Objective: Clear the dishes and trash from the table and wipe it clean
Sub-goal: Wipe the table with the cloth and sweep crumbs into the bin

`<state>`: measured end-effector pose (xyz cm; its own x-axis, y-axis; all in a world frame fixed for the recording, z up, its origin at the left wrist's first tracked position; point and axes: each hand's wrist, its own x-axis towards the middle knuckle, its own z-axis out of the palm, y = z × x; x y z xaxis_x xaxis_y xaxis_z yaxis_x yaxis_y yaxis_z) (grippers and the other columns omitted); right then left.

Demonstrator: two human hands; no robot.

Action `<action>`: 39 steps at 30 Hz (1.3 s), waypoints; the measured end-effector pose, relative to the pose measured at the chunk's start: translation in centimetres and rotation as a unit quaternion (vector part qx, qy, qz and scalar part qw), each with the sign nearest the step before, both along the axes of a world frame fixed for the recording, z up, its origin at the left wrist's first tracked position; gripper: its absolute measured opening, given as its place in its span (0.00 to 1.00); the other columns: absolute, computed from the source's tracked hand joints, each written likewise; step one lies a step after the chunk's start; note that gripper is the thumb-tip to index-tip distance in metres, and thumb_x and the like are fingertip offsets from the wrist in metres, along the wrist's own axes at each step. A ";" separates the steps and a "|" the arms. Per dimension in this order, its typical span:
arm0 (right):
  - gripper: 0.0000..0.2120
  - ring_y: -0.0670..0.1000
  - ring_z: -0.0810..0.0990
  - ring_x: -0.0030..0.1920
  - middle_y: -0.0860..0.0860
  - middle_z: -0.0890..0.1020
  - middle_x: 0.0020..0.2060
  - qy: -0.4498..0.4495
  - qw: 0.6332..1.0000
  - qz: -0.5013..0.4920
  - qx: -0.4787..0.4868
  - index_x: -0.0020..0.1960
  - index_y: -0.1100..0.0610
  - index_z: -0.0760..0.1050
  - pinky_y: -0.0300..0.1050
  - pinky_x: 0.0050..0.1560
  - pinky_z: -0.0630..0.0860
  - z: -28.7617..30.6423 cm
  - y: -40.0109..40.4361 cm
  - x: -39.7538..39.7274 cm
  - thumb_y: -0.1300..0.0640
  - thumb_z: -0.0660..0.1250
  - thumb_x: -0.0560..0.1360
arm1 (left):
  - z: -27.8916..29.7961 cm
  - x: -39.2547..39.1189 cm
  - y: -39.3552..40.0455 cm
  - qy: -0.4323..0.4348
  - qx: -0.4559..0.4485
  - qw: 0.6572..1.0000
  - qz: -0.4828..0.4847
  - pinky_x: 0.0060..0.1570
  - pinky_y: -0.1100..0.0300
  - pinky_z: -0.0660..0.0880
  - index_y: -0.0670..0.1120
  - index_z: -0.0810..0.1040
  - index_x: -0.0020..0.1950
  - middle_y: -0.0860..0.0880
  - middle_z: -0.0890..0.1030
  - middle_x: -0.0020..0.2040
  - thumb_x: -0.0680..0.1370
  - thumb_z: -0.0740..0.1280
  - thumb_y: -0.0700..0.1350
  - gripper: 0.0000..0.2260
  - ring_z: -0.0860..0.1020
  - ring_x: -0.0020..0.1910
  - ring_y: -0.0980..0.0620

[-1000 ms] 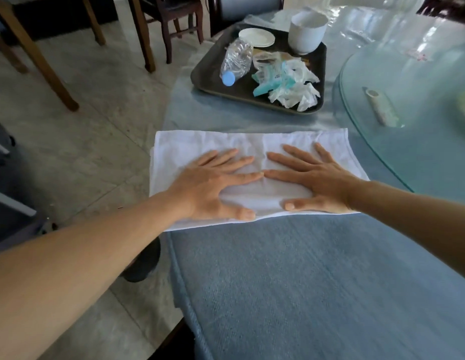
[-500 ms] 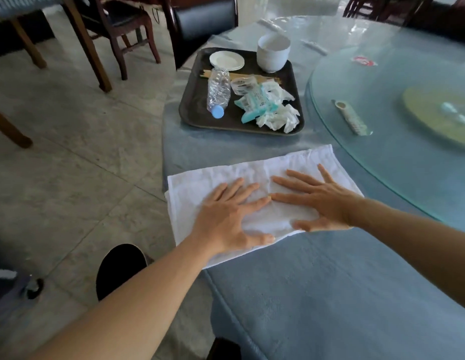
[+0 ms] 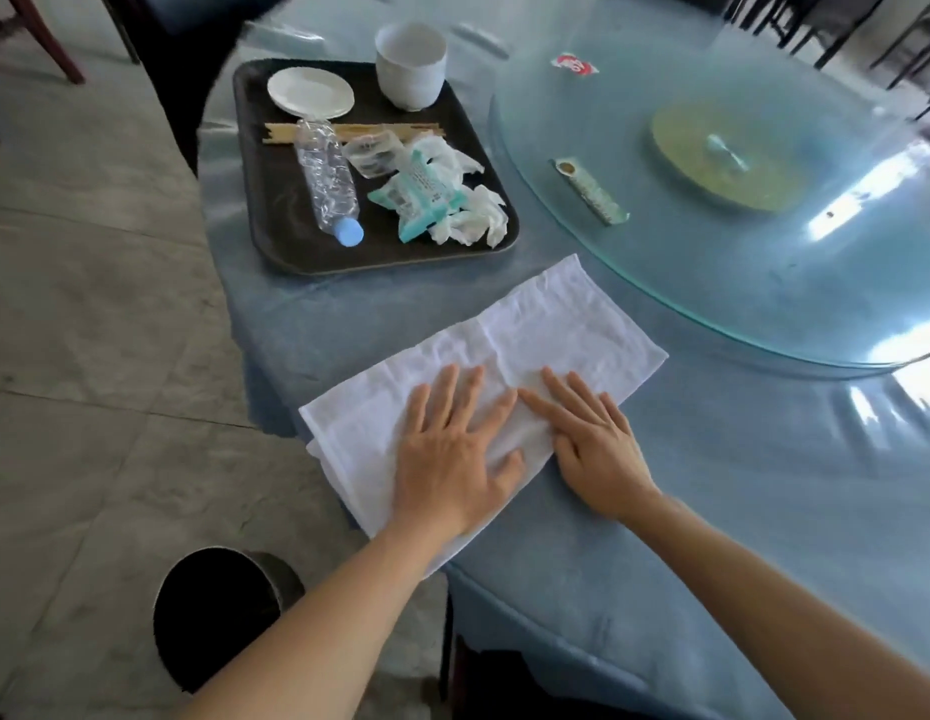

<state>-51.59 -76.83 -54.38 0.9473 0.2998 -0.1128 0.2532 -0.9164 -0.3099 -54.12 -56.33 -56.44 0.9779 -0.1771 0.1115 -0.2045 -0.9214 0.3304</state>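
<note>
A white cloth (image 3: 509,330) lies flat near the left edge of the blue-covered table (image 3: 712,511). My left hand (image 3: 452,449) presses on it with straight fingers, and my right hand (image 3: 593,439) lies flat beside it, fingertips on the cloth. Behind the cloth stands a dark tray (image 3: 276,210) holding a crushed plastic bottle (image 3: 328,179), a small white plate (image 3: 310,92), a white cup (image 3: 411,65), chopsticks (image 3: 281,133), a teal wrapper (image 3: 421,197) and crumpled tissues (image 3: 473,220).
A glass turntable (image 3: 712,252) covers the table's right side, with a paper-wrapped stick (image 3: 590,190) and a small red-and-white packet (image 3: 574,63) on it. A black bin (image 3: 213,610) stands on the tiled floor at lower left. Dark chairs stand at the far side.
Both hands have slid the cloth along the table's edge, and it now lies at a steeper slant. The view has swung, bringing the bin into sight.
</note>
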 end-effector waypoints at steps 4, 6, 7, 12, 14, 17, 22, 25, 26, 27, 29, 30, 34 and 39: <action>0.28 0.44 0.46 0.83 0.36 0.52 0.82 -0.015 1.000 -0.001 -0.012 0.79 0.30 0.55 0.51 0.82 0.44 -0.2 0.0 -0.3 0.48 0.47 0.81 | -0.1 0.1 0.1 0.004 0.023 1.000 -0.008 0.80 0.42 0.47 0.60 0.57 0.82 0.49 0.54 0.84 0.79 0.53 0.66 0.31 0.49 0.83 0.43; 0.27 0.45 0.46 0.83 0.36 0.51 0.82 -0.016 1.000 0.006 -0.018 0.80 0.30 0.54 0.53 0.82 0.44 -0.1 0.1 -0.3 0.46 0.49 0.82 | 0.1 0.1 0.2 0.013 0.032 0.999 -0.014 0.80 0.41 0.46 0.60 0.54 0.82 0.48 0.52 0.84 0.79 0.52 0.66 0.32 0.48 0.83 0.43; 0.27 0.45 0.46 0.83 0.37 0.51 0.83 -0.015 1.000 0.004 -0.017 0.80 0.31 0.54 0.54 0.82 0.45 0.0 0.3 -0.3 0.45 0.50 0.82 | 0.2 0.1 0.3 0.015 0.033 0.999 -0.015 0.80 0.41 0.46 0.60 0.54 0.83 0.48 0.52 0.84 0.79 0.52 0.65 0.32 0.47 0.83 0.43; 0.27 0.46 0.46 0.83 0.38 0.53 0.83 -0.021 1.000 -0.009 -0.021 0.81 0.32 0.54 0.55 0.82 0.46 -0.1 0.5 -0.3 0.44 0.49 0.83 | 0.5 0.0 0.0 0.023 0.036 0.999 -0.012 0.80 0.41 0.48 0.59 0.56 0.82 0.48 0.54 0.84 0.79 0.55 0.64 0.32 0.48 0.83 0.43; 0.27 0.46 0.46 0.83 0.39 0.52 0.83 -0.022 0.999 -0.012 -0.029 0.81 0.33 0.53 0.56 0.82 0.46 -0.1 0.4 -0.3 0.44 0.50 0.83 | 0.6 -0.1 -0.1 0.021 0.044 0.999 -0.009 0.79 0.41 0.49 0.59 0.57 0.82 0.48 0.54 0.84 0.79 0.56 0.64 0.32 0.49 0.83 0.43; 0.27 0.47 0.46 0.84 0.40 0.52 0.83 -0.022 0.999 -0.013 -0.032 0.81 0.34 0.54 0.57 0.82 0.46 -0.4 0.4 -0.3 0.44 0.52 0.84 | 0.5 -0.1 -0.2 0.017 0.057 0.998 -0.011 0.79 0.40 0.50 0.58 0.58 0.82 0.47 0.56 0.84 0.79 0.56 0.63 0.31 0.51 0.83 0.42; 0.26 0.50 0.49 0.84 0.42 0.55 0.83 -0.024 0.999 -0.006 -0.025 0.81 0.35 0.56 0.58 0.82 0.48 -0.2 0.4 -0.3 0.44 0.54 0.83 | 0.9 -0.1 -0.4 0.044 0.064 0.997 -0.004 0.78 0.39 0.50 0.57 0.58 0.82 0.46 0.56 0.84 0.79 0.57 0.62 0.31 0.50 0.83 0.40; 0.27 0.51 0.51 0.84 0.43 0.56 0.83 -0.029 0.999 -0.009 -0.027 0.81 0.36 0.58 0.57 0.82 0.47 -0.2 0.5 -0.3 0.45 0.56 0.82 | 1.1 -0.1 -0.4 0.056 0.079 0.995 -0.007 0.79 0.39 0.50 0.57 0.58 0.82 0.46 0.55 0.84 0.79 0.58 0.62 0.32 0.50 0.83 0.40; 0.27 0.51 0.52 0.83 0.43 0.57 0.83 -0.033 0.999 -0.013 -0.027 0.81 0.36 0.59 0.57 0.82 0.48 -0.2 0.5 -0.3 0.45 0.56 0.82 | 1.2 0.0 -0.4 0.059 0.078 0.995 -0.007 0.79 0.39 0.50 0.57 0.58 0.82 0.46 0.55 0.84 0.79 0.59 0.62 0.32 0.50 0.83 0.40; 0.27 0.51 0.52 0.83 0.43 0.57 0.83 -0.037 0.999 -0.016 -0.025 0.81 0.36 0.59 0.57 0.82 0.48 -0.2 0.5 -0.3 0.44 0.56 0.82 | 1.3 0.0 -0.4 0.062 0.075 0.995 -0.007 0.78 0.39 0.50 0.57 0.58 0.82 0.46 0.55 0.84 0.79 0.59 0.62 0.32 0.50 0.83 0.40; 0.27 0.51 0.53 0.83 0.44 0.58 0.83 -0.042 0.999 -0.019 -0.023 0.80 0.37 0.60 0.58 0.81 0.50 -0.2 0.7 -0.3 0.44 0.56 0.82 | 1.4 0.2 -0.5 0.066 0.074 0.995 -0.006 0.79 0.39 0.50 0.57 0.58 0.82 0.46 0.55 0.84 0.79 0.59 0.62 0.32 0.50 0.83 0.40; 0.27 0.52 0.53 0.83 0.44 0.58 0.83 -0.044 0.999 -0.020 -0.023 0.80 0.37 0.60 0.59 0.81 0.50 -0.4 0.7 -0.3 0.44 0.56 0.82 | 1.3 0.2 -0.5 0.066 0.078 0.995 -0.006 0.79 0.39 0.50 0.57 0.58 0.82 0.46 0.55 0.84 0.79 0.58 0.62 0.32 0.51 0.83 0.40; 0.27 0.53 0.54 0.83 0.44 0.58 0.83 -0.048 0.998 -0.033 -0.027 0.80 0.37 0.60 0.59 0.81 0.49 -0.5 0.8 -0.3 0.43 0.56 0.82 | 1.2 0.3 -0.5 0.065 0.076 0.995 -0.019 0.79 0.38 0.49 0.56 0.58 0.83 0.47 0.54 0.84 0.79 0.58 0.62 0.33 0.51 0.83 0.40; 0.28 0.53 0.55 0.83 0.44 0.59 0.82 -0.058 0.997 -0.039 -0.021 0.80 0.37 0.61 0.61 0.81 0.52 -0.6 1.0 -0.2 0.43 0.58 0.81 | 1.2 0.5 -0.4 0.084 0.099 0.991 -0.020 0.79 0.38 0.49 0.56 0.54 0.83 0.48 0.52 0.84 0.79 0.57 0.63 0.34 0.49 0.83 0.40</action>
<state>-51.75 -75.81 -55.02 0.9749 0.2221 -0.0128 0.2124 -0.9464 -0.2434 -53.59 -56.77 -55.19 0.9713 -0.2183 -0.0942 -0.1996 -0.9640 0.1758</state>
